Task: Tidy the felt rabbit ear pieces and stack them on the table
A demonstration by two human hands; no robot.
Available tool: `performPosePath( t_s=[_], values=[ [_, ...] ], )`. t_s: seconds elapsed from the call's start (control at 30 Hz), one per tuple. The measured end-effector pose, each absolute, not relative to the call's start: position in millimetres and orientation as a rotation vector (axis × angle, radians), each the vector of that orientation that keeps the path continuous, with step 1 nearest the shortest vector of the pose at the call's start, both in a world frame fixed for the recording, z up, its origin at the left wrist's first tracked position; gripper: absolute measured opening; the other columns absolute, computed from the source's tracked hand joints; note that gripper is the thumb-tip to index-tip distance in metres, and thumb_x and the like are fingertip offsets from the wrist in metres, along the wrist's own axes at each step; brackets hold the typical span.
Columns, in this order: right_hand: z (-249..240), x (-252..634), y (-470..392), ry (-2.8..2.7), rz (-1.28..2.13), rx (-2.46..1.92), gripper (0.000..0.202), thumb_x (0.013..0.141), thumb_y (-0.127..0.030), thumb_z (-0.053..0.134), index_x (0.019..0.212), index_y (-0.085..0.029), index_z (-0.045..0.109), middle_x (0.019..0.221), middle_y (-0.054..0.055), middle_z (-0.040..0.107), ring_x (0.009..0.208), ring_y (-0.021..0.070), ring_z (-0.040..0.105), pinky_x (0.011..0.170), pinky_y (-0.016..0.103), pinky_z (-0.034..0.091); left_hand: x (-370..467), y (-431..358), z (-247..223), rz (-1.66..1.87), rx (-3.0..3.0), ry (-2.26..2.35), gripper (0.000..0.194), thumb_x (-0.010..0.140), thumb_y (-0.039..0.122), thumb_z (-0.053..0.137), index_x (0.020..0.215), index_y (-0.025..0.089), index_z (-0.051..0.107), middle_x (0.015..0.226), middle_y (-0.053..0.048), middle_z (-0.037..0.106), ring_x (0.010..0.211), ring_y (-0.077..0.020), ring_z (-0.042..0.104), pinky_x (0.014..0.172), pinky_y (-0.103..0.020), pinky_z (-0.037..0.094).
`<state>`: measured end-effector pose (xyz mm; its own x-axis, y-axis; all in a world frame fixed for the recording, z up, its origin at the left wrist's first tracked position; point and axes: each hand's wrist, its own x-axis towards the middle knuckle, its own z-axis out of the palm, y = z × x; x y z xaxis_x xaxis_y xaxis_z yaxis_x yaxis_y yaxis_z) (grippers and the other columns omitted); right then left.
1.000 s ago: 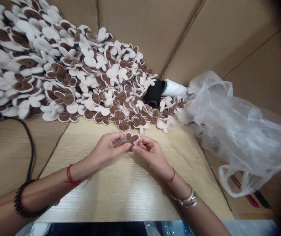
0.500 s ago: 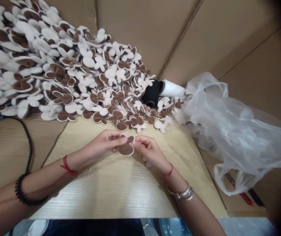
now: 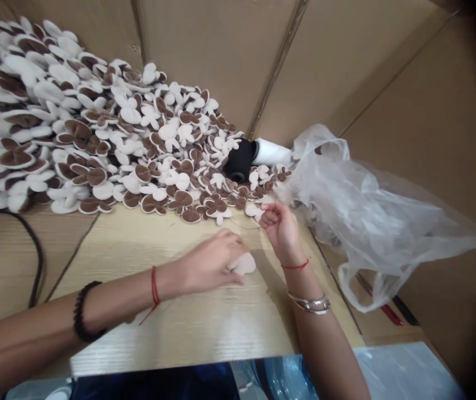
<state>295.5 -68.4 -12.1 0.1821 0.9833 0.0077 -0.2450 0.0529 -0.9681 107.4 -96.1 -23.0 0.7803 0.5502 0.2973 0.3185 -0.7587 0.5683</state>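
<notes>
Over the board (image 3: 150,328), my left hand (image 3: 215,258) is closed on a small plush bunny-shaped piece (image 3: 245,264), its white side showing. The fingers cover part of that piece. To the right and a little farther off, my right hand (image 3: 280,228) is raised, its fingers curled in a pinch. A thin dark thread (image 3: 244,227) curves up to these fingers; whether a needle is there too is too small to see. Behind both hands lies a large heap of similar brown-and-white bunny pieces (image 3: 138,141).
A black thread spool (image 3: 239,161) and a white spool (image 3: 272,152) lie at the heap's right end. A clear plastic bag (image 3: 371,205) spreads on the right, near a red-handled tool (image 3: 390,314). A black cable (image 3: 38,250) runs at left. Cardboard walls (image 3: 217,50) stand behind.
My hands have moved apart. The right has let go of the bunny piece and risen to the right; the left has moved right with the piece, now white side up. The view has shifted.
</notes>
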Motion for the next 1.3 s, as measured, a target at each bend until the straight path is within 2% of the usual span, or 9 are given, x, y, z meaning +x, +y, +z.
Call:
performPosePath(
  t_s=[0.07,0.17,0.33,0.43,0.63,0.7,0.83,1.1,1.3],
  values=[
    [-13,296,-69,-0.895,1.173,-1.092,0.029,0.079,-0.040,0.052,0.063,-0.016,0.058,0.049,-0.009,0.020,0.042,0.0072,0.020,0.042,0.023,0.024,117,-105,-42,0.574,2.617,0.467,0.037,0.078,0.028,0.068,0.113,0.019,0.058,0.120,-0.011,0.057,0.114,-0.0269,0.049,0.092,-0.039,0.041],
    [-14,293,-69,-0.865,1.218,-1.092,0.028,0.079,-0.037,0.052,0.062,-0.016,0.058,0.048,-0.009,0.019,0.042,0.0069,0.019,0.042,0.022,0.023,115,-112,-50,0.557,2.715,0.423,0.022,0.088,0.014,0.052,0.109,0.018,0.057,0.110,-0.009,0.061,0.105,-0.0208,0.052,0.090,-0.033,0.041],
    [-15,288,-72,-0.858,1.252,-1.083,0.025,0.078,-0.033,0.053,0.062,-0.015,0.059,0.047,-0.009,0.020,0.042,0.0067,0.018,0.042,0.022,0.021,82,-120,-29,0.550,2.876,0.510,0.023,0.090,0.007,0.041,0.078,0.015,0.059,0.082,-0.008,0.057,0.082,-0.0204,0.050,0.073,-0.032,0.041],
    [-17,286,-71,-0.858,1.270,-1.096,0.024,0.077,-0.032,0.054,0.062,-0.015,0.059,0.046,-0.009,0.021,0.042,0.0065,0.018,0.042,0.022,0.020,65,-119,-23,0.561,2.943,0.572,0.031,0.090,0.006,0.038,0.066,0.014,0.057,0.082,-0.010,0.057,0.082,-0.0214,0.050,0.073,-0.035,0.041],
    [-25,281,-69,-0.973,1.282,-1.186,0.026,0.078,-0.036,0.055,0.063,-0.016,0.058,0.046,-0.011,0.018,0.040,0.0059,0.017,0.041,0.023,0.018,50,-111,-28,0.660,2.825,0.434,0.026,0.095,0.015,0.037,0.101,0.018,0.062,0.121,-0.011,0.057,0.109,-0.0228,0.050,0.093,-0.039,0.038],
    [-23,278,-74,-1.094,1.309,-1.226,0.025,0.079,-0.035,0.054,0.063,-0.016,0.059,0.046,-0.010,0.020,0.041,0.0063,0.018,0.042,0.023,0.018,43,-110,-26,0.638,2.738,0.584,0.022,0.093,0.020,0.042,0.105,0.020,0.062,0.111,-0.009,0.062,0.101,-0.0215,0.053,0.086,-0.036,0.041],
    [-15,263,-91,-1.476,1.332,-1.292,0.026,0.082,-0.031,0.054,0.063,-0.015,0.062,0.049,-0.006,0.037,0.047,0.0077,0.031,0.047,0.023,0.023,31,-108,-29,0.531,2.552,0.751,0.014,0.085,0.031,0.058,0.088,0.019,0.063,0.088,-0.005,0.062,0.082,-0.0184,0.054,0.070,-0.029,0.041],
    [-29,230,-112,-1.927,1.240,-1.276,0.028,0.091,-0.027,0.046,0.075,-0.015,0.066,0.063,0.000,0.057,0.059,0.0114,0.047,0.056,0.023,0.034,24,-101,-45,0.653,2.404,0.885,0.010,0.084,0.026,0.060,0.084,0.016,0.063,0.090,-0.006,0.064,0.087,-0.0192,0.057,0.076,-0.031,0.044],
    [-33,221,-118,-2.198,0.969,-1.269,0.031,0.093,-0.019,0.042,0.068,-0.015,0.060,0.063,0.001,0.059,0.059,0.0124,0.050,0.060,0.024,0.036,27,-105,-44,0.578,2.499,0.930,0.015,0.088,0.024,0.053,0.086,0.015,0.065,0.098,-0.008,0.063,0.096,-0.0211,0.056,0.083,-0.034,0.047]
  ],
)
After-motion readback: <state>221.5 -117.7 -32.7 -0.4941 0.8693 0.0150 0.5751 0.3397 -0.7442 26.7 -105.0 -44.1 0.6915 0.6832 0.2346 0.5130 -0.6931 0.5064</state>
